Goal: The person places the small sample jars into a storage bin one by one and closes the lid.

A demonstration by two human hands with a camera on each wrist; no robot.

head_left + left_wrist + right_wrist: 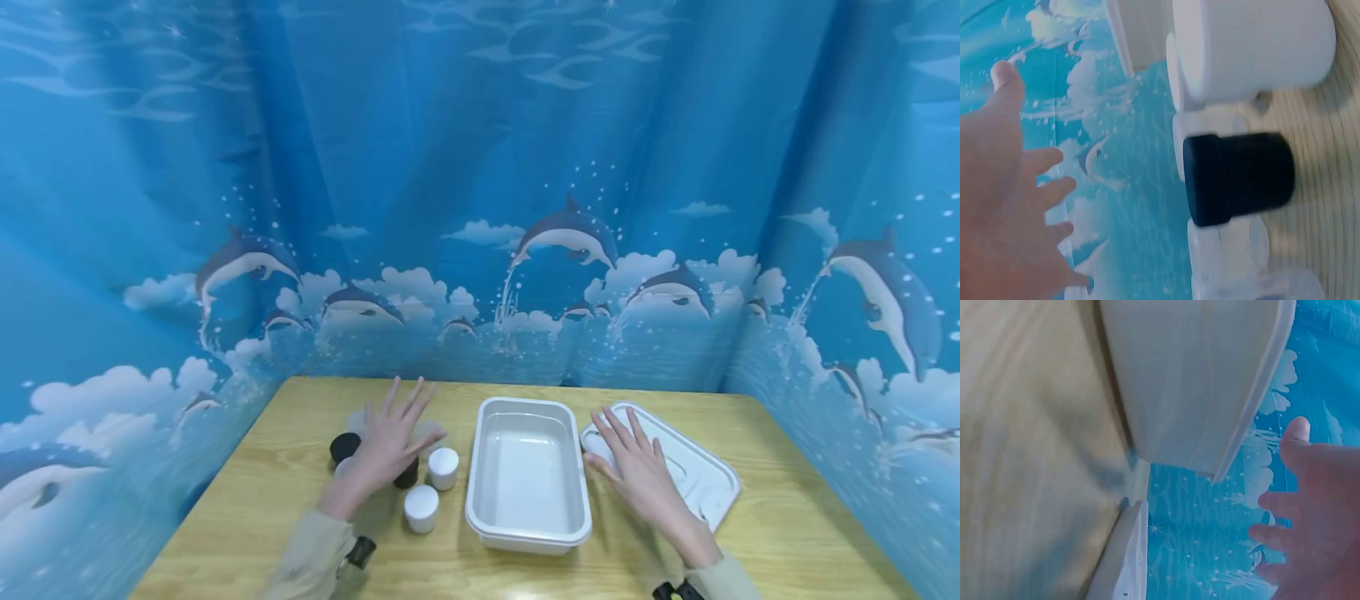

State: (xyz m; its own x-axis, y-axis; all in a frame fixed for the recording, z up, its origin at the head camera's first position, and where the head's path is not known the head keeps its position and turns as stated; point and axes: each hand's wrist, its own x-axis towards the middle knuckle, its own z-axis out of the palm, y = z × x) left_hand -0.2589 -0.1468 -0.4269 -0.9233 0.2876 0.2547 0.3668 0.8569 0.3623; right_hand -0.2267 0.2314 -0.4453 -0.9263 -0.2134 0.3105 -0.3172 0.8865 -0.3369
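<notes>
My left hand (387, 446) hovers over a group of small lidded jars, fingers spread and holding nothing. Two white jars (443, 468) stand just right of it, and a black jar (344, 447) shows at its left. Another black jar (1238, 178) stands among white and clear ones in the left wrist view; the hand hides part of the group from above. My right hand (637, 467), also spread and holding nothing, is over a white lid (693, 471) lying on the table. Between the hands sits a white rectangular tub (474, 500) without a cover, its inside bare.
The wooden table (247, 517) carries everything. A blue curtain printed with dolphins (450, 208) hangs behind it and along both sides. Dark bands (362, 552) circle the wrists. In the right wrist view the tub's side wall (1179, 381) rises close to the hand.
</notes>
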